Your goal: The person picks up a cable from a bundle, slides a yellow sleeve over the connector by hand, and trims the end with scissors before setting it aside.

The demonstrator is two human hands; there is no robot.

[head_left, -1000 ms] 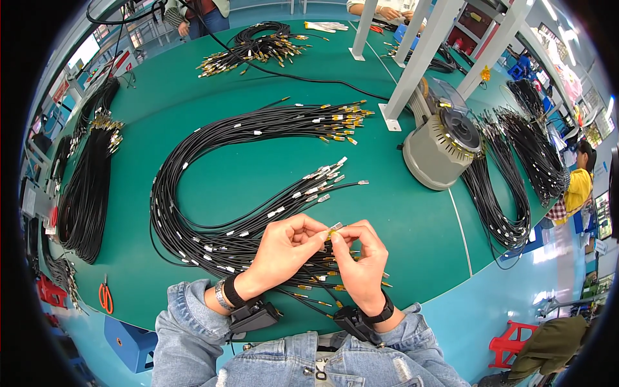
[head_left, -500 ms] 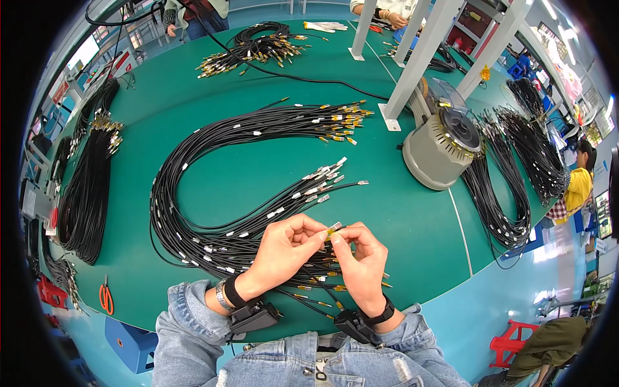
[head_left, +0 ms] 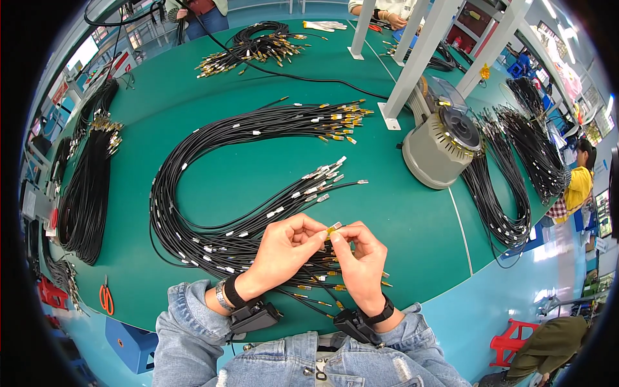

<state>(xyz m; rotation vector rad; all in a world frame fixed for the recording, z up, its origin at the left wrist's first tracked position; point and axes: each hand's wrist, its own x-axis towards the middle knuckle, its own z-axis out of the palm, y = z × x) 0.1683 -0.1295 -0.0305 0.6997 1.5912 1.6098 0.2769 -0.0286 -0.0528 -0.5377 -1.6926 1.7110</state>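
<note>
My left hand (head_left: 287, 248) and my right hand (head_left: 359, 261) meet above the near part of the green table (head_left: 412, 238). Their thumbs and forefingers pinch a small cable connector (head_left: 334, 228) with a yellow sleeve and a pale tip; the fingers cover much of it. Under and beyond my hands lies a big bundle of black cables (head_left: 169, 184), bent in a wide U with both ends toward the right. Its far ends carry yellow-sleeved tips (head_left: 351, 116), and white labels sit along the cables. More yellow-ended cables show below my hands.
A round grey machine (head_left: 438, 151) stands at right beside grey metal posts (head_left: 416, 61). Cable bundles lie at left (head_left: 87, 187), far back (head_left: 258, 48) and right (head_left: 500, 193). Orange-handled scissors (head_left: 106, 298) rest near the left edge. Other people stand across the table.
My hands stay almost in place, with the connector turned slightly between the fingertips. Across the table at the far left, another person's hand has moved and now holds dark cables.
</note>
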